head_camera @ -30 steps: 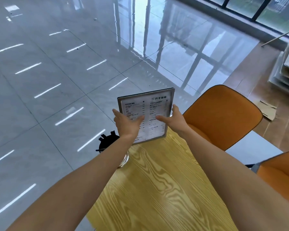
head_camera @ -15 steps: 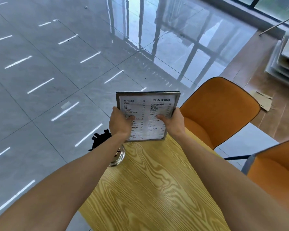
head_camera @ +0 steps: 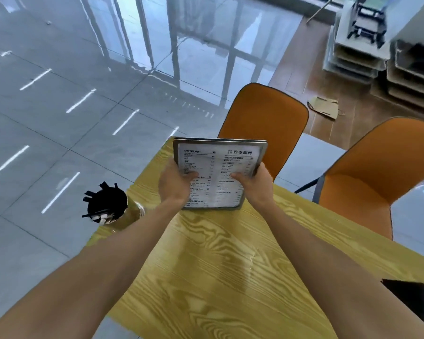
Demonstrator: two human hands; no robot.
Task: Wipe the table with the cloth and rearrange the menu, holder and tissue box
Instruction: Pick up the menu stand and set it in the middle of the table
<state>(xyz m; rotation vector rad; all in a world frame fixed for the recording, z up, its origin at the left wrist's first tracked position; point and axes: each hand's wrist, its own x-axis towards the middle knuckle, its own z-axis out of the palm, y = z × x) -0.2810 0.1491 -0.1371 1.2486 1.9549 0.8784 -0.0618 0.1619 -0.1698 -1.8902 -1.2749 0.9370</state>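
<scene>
Both hands, left hand (head_camera: pixel 175 184) and right hand (head_camera: pixel 256 185), clamp thumbs over the grey-framed printed menu (head_camera: pixel 219 174) to steady it upright at twelve o'clock on the yellow wood-grain table (head_camera: pixel 218 265); the clear glass holder of black sticks (head_camera: pixel 110 206) stands at ten (out of my way).

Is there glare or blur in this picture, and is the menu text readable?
Head view: window glare on the glossy grey floor tiles; a shiny patch on the yellow wood-grain table; the framed white menu shows headings, small lines are blurred; edges bend from the wide lens.

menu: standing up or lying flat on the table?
Standing, leaning back. The menu has its bottom edge at the table, gripped by left hand and right hand.
</scene>
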